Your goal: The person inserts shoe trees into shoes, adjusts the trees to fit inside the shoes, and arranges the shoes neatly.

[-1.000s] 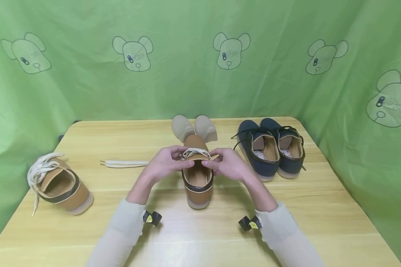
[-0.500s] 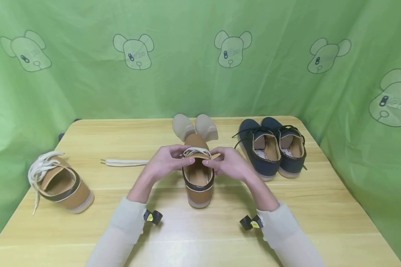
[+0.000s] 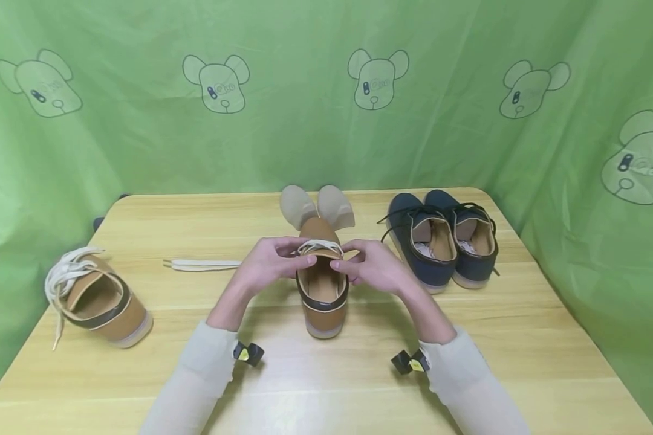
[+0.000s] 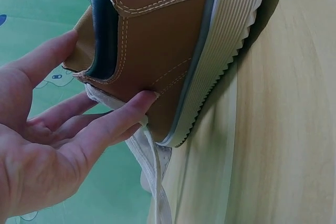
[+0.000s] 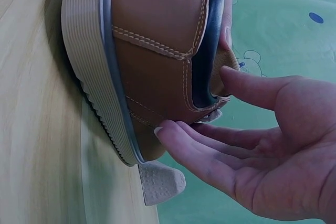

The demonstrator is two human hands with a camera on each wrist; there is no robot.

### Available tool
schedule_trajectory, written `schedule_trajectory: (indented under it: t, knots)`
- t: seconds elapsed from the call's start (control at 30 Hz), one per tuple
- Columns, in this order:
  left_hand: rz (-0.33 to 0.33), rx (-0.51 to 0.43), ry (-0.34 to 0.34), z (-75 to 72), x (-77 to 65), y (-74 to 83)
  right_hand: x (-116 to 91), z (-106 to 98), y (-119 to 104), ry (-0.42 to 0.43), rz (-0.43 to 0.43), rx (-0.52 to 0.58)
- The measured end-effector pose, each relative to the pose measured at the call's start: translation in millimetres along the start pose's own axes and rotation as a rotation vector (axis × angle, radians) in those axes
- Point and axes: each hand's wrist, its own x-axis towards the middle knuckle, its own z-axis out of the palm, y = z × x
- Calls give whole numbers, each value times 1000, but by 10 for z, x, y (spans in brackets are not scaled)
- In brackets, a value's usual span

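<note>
A brown shoe (image 3: 324,317) with a dark collar stands upright mid-table, heel toward me. My left hand (image 3: 272,260) holds it on the left, the thumb at the tongue (image 4: 84,45) and fingertips against the outer side. From the right, my right hand (image 3: 375,263) grips it the same way; the right wrist view has its thumb on the tongue (image 5: 223,69) and the forefinger on the brown upper (image 5: 152,30). White laces (image 3: 320,246) cross the shoe's front. A loose lace length (image 3: 204,264) stretches left across the table, partly hidden by the left hand.
Another brown shoe (image 3: 120,311) with bunched white laces (image 3: 68,275) sits at the left. Two beige rounded shoe-shaped pieces (image 3: 298,208) lie beyond the middle shoe's toe. A pair of navy shoes (image 3: 432,272) with dark laces stands right. Green curtain (image 3: 305,145) surrounds the table (image 3: 305,386).
Both hands keep their hold on the middle shoe, almost still. The head view shifts very slightly; no object has visibly moved on the table.
</note>
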Motion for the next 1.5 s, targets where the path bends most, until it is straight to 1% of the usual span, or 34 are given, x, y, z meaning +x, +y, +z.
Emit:
schedule_trajectory:
  t: [0.53,0.67,0.83,0.93,1.0,1.07,1.3,1.4,1.5]
  knots:
    - [-1,-30,-12,2,5,-8,4,-23,18,-8,-20,-10]
    - [-8,-39,-9,1,-2,-13,16,-37,27,-33,-32,-19]
    - [0,-30,-8,2,-12,-14,11,-120,6,-87,-72,-71]
    - [-2,-29,-5,3,-12,-12,13,-190,-42,-89,-90,-89]
    - [0,-30,-8,2,-11,-12,16,-235,-87,-67,-95,-94]
    - [-7,-32,-5,2,-5,-10,25,-267,-136,-16,-96,-95]
    - [-4,-25,-6,2,-5,1,104,-327,-236,267,-84,-32]
    - [-1,-23,-5,1,-9,2,171,-348,-245,337,-98,-31]
    - [-6,-26,-4,1,-16,1,244,-364,-245,382,-104,-68]
